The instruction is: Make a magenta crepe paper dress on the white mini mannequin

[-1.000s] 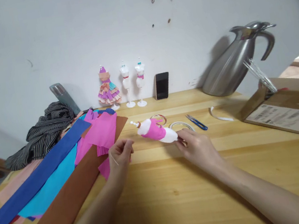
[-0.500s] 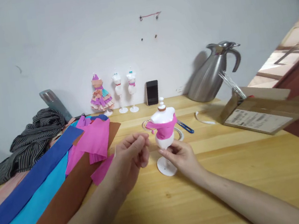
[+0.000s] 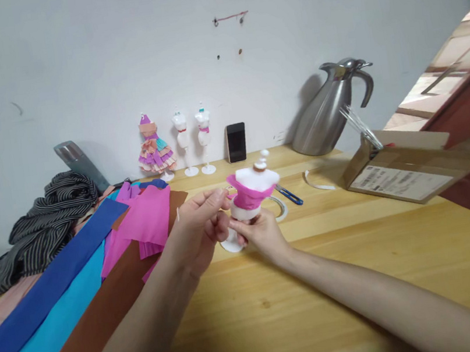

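A small white mannequin [image 3: 254, 188] with a pink paper band round its chest is held above the wooden table [image 3: 321, 281], tilted to the right. My right hand [image 3: 259, 232] grips its stem just above the round base. My left hand [image 3: 200, 225] is closed, its fingertips pinched at the pink band on the mannequin's left side. What the left fingers hold besides the band is too small to make out.
Coloured paper sheets [image 3: 76, 264] cover the table's left side, with striped cloth [image 3: 42, 219] behind. Three more mannequins [image 3: 181, 143], a phone [image 3: 236, 142] and a steel jug [image 3: 328, 109] stand by the wall. Tape rolls [image 3: 281, 207], blue snips [image 3: 289, 195] and a cardboard box [image 3: 402, 174] lie to the right.
The mannequin went from lying sideways to upright, then lifted and tilted right. My left hand closed in from the left and now pinches at the pink band. The camera panned right.
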{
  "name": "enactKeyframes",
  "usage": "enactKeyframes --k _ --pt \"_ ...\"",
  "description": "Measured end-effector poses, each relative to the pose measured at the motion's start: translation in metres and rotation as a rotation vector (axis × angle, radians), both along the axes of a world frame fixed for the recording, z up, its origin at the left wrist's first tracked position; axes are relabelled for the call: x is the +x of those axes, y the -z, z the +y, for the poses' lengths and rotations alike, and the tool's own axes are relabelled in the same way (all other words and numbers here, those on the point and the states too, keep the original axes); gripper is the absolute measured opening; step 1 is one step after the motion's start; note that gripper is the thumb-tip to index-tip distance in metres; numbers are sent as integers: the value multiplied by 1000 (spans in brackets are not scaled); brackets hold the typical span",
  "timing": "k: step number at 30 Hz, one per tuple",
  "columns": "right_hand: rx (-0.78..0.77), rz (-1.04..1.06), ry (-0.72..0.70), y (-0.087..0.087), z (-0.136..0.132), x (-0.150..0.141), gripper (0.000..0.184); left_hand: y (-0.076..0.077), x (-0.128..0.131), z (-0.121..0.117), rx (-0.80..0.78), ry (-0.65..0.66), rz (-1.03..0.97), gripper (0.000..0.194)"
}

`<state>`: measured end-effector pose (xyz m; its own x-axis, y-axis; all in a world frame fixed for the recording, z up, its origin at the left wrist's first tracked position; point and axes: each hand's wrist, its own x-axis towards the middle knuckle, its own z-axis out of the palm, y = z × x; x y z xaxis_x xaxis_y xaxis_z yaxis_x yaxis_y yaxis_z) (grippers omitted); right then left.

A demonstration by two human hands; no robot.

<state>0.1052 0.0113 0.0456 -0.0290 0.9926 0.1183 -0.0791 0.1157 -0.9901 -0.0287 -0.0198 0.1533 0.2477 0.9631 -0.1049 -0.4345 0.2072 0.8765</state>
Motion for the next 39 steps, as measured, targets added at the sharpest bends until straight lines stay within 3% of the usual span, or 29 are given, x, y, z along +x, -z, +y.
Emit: enactKeyframes --k 8,15,18,39 --pt "16 15 -101 1 9 -6 35 2 5 1 2 19 26 35" --pt "72 -208 -227 -3 12 3 30 7 -3 5 -10 -91 -12 35" --pt "104 -254 -226 -2 11 4 29 9 -4 4 -17 -140 -26 34" --pt "108 -290 -225 3 12 2 27 7 -4 3 8 -28 -32 36"
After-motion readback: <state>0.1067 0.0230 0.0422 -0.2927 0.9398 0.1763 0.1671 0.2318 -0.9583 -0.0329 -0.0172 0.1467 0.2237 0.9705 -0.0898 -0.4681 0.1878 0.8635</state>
